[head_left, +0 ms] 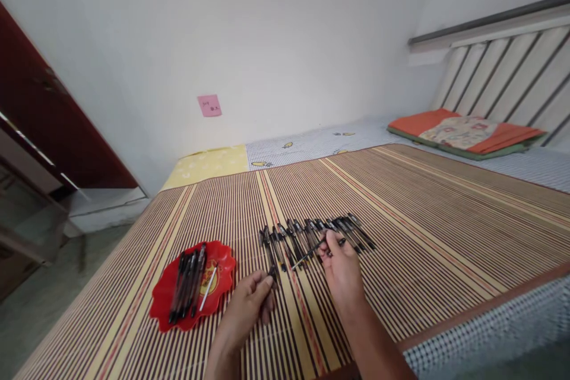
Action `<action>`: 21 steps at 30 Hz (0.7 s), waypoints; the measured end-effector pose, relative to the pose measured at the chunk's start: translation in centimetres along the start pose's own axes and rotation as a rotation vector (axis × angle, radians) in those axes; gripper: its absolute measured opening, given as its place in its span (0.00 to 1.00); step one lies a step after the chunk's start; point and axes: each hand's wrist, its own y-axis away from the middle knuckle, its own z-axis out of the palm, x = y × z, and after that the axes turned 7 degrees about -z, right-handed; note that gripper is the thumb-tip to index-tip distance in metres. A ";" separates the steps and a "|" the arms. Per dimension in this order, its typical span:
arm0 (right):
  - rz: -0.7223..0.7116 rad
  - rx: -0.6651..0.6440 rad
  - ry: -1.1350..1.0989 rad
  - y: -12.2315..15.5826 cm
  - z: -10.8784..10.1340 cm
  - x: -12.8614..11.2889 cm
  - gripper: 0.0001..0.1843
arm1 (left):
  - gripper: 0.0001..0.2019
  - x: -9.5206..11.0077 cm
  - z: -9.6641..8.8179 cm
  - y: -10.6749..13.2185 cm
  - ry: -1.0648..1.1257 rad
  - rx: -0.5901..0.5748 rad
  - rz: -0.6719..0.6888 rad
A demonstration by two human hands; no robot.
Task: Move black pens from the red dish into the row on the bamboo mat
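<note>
My left hand (255, 295) is closed, with a short black piece (272, 274), which looks like a pen cap, between thumb and fingers. In my right hand (337, 256) a thin dark pen refill (308, 255) is pinched, slanting down to the left with its pale tip over the mat. A black end also sticks out beside the right fingers; what it belongs to is unclear. Behind both hands lies a row of black pens (296, 243) side by side. To the left, a red scalloped plate (227, 258) holds several dark pens (189, 285) and one white stick (208, 288).
A striped bamboo mat (392, 208) covers the bed. Folded orange and floral cloth (467, 130) lies at the back right, near the white slatted headboard (512, 71). The wall bears a pink note (209, 105). A reddish-brown door (57, 101) stands at left.
</note>
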 end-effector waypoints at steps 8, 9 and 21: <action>0.066 -0.184 0.090 2.6 1.3 1.7 0.21 | 0.21 1.2 2.0 -0.1 0.144 0.064 0.073; 0.077 -0.194 0.086 2.8 1.4 1.7 0.21 | 0.21 1.2 2.1 -0.1 0.148 0.079 0.084; 0.184 -0.320 0.017 2.7 1.4 0.9 0.20 | 0.20 0.9 2.2 -0.1 0.194 0.014 0.024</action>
